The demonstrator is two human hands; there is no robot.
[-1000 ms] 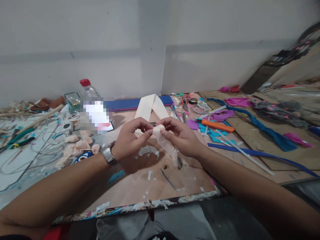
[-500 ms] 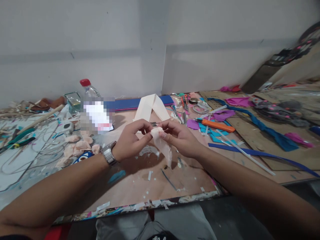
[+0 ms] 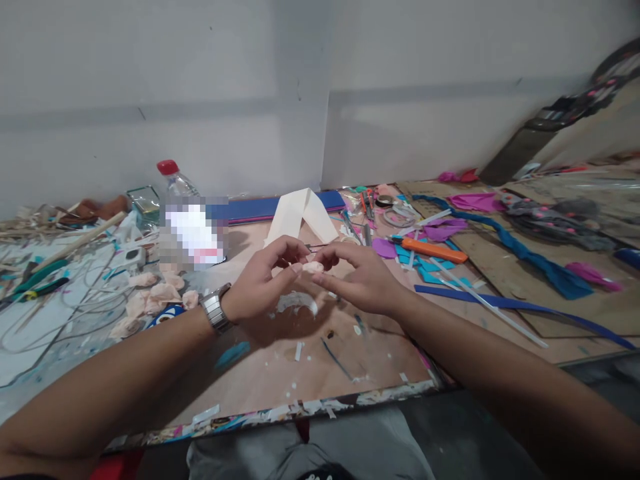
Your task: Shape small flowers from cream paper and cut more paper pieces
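Pale pink paper, rolled into a small bud [image 3: 313,267], sits between both hands, just above the counter [image 3: 280,373]. The left hand [image 3: 260,283] (it has a watch [image 3: 216,309] on its wrist) pinches the bud with thumb and finger. The right hand [image 3: 357,277] pinches it too, from the other side. A folded cream strip [image 3: 300,212] stands just behind the hands. An orange cutter [image 3: 433,251] lies to the right of the right hand.
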